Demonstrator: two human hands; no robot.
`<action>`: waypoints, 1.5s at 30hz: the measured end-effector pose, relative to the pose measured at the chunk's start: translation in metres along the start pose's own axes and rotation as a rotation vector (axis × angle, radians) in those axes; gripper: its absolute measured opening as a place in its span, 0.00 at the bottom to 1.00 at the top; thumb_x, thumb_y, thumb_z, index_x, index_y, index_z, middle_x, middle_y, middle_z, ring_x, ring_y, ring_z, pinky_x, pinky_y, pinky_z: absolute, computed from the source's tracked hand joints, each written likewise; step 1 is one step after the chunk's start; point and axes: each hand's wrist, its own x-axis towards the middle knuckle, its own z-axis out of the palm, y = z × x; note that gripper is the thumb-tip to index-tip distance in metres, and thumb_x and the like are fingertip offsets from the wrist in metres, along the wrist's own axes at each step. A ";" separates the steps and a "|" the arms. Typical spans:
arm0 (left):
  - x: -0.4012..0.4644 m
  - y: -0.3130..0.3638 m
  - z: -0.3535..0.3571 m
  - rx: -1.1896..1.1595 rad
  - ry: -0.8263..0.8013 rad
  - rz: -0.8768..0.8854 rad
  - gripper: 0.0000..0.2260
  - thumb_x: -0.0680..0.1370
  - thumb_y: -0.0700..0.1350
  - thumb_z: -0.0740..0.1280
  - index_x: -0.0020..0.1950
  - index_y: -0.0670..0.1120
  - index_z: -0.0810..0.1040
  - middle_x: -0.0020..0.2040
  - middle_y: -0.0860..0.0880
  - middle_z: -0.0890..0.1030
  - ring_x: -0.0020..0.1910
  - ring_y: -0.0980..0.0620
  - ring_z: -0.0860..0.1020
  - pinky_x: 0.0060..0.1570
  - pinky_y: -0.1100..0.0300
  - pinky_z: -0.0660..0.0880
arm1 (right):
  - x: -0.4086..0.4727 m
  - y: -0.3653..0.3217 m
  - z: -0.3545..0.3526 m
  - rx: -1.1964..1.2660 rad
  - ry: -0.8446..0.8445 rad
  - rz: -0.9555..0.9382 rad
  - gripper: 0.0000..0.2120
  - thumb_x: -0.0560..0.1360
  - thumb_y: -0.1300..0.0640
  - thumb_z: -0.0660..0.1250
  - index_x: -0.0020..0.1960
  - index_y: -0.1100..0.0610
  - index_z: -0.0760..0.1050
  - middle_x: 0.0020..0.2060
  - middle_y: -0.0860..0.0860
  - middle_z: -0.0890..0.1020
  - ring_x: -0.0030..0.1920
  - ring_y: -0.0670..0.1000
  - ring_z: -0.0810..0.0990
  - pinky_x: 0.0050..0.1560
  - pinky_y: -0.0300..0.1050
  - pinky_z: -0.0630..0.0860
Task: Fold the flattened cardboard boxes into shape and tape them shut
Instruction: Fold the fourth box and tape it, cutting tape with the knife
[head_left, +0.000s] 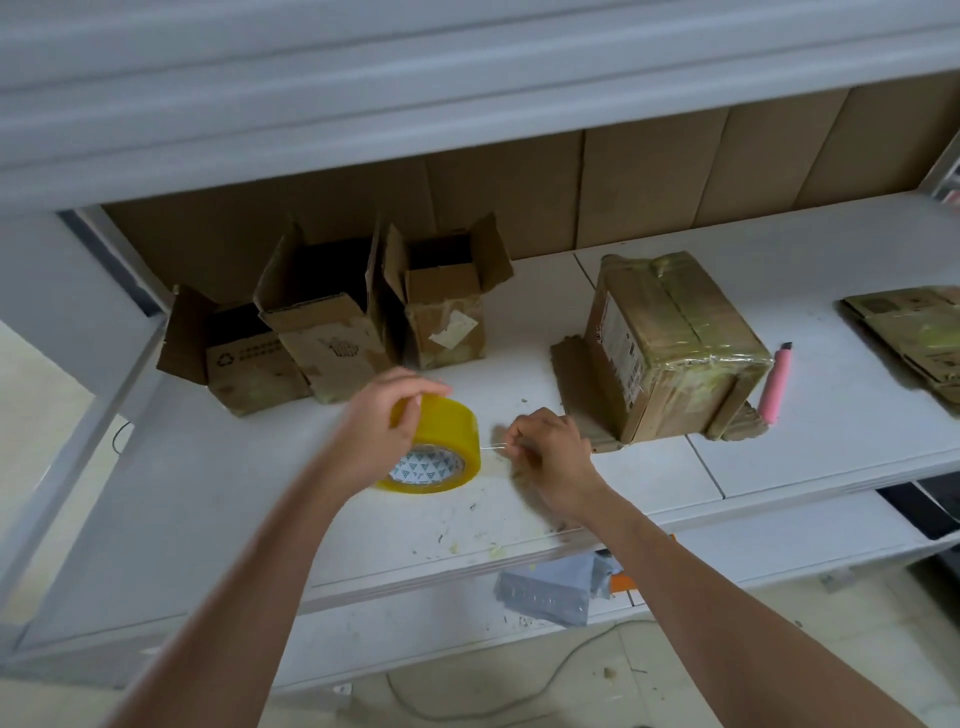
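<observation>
On the white table (623, 493), one taped box (675, 353) stood closed at the right, so that part looked done. Three open boxes (332, 322) at the back still needed taping, and flat cardboard (914, 332) lay far right. The left hand (379, 431) gripped the yellow tape roll (441, 441), while the right hand (550, 457) pinched its loose end.

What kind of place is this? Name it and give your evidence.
Probably a small packing or shipping station. A white shelf holds open cardboard boxes, a taped box and a pink cutter, while the left hand grips a yellow tape roll.
</observation>
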 end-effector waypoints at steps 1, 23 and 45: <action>0.000 0.003 0.002 0.027 -0.018 0.005 0.16 0.83 0.38 0.58 0.55 0.56 0.80 0.53 0.63 0.75 0.51 0.69 0.72 0.48 0.67 0.68 | 0.000 -0.001 -0.002 -0.019 -0.007 -0.008 0.14 0.75 0.66 0.61 0.42 0.47 0.74 0.46 0.45 0.74 0.53 0.50 0.66 0.50 0.46 0.58; -0.002 0.003 -0.003 0.003 -0.117 -0.169 0.21 0.69 0.49 0.79 0.52 0.67 0.73 0.57 0.58 0.72 0.54 0.52 0.74 0.46 0.50 0.80 | -0.007 -0.013 -0.036 -0.182 0.010 -0.238 0.11 0.78 0.69 0.60 0.54 0.59 0.78 0.43 0.56 0.72 0.41 0.55 0.74 0.41 0.39 0.65; 0.055 0.118 0.031 0.170 -0.036 0.006 0.19 0.66 0.51 0.80 0.47 0.63 0.73 0.58 0.55 0.75 0.56 0.51 0.74 0.51 0.55 0.72 | -0.023 0.018 -0.233 0.156 0.359 -0.129 0.05 0.71 0.60 0.75 0.38 0.53 0.81 0.34 0.47 0.83 0.33 0.40 0.77 0.37 0.33 0.74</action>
